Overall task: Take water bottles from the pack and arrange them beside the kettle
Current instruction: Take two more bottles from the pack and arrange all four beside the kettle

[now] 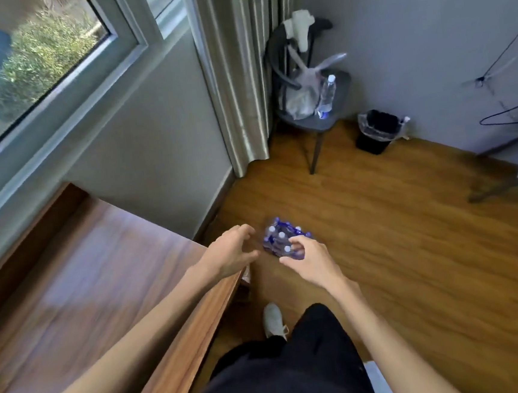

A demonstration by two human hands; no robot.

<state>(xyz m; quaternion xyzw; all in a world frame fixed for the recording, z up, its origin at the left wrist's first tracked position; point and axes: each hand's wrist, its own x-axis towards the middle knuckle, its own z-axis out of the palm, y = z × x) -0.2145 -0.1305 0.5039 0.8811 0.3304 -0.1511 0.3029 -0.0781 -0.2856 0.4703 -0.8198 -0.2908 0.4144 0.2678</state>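
A shrink-wrapped pack of water bottles [282,239] sits on the wooden floor [396,247], just off the corner of the table [101,272]. Blur and blue wrap make its bottle count hard to read; only a few white caps show. The right hand [311,259] reaches over the pack's near edge, fingers curled and hiding part of it, though a real grip cannot be confirmed. The left hand [233,252] hovers open just beside the pack, fingers spread. Beyond the pack, well apart, a lone bottle [326,96] stands on a grey chair [313,119]. No kettle is visible.
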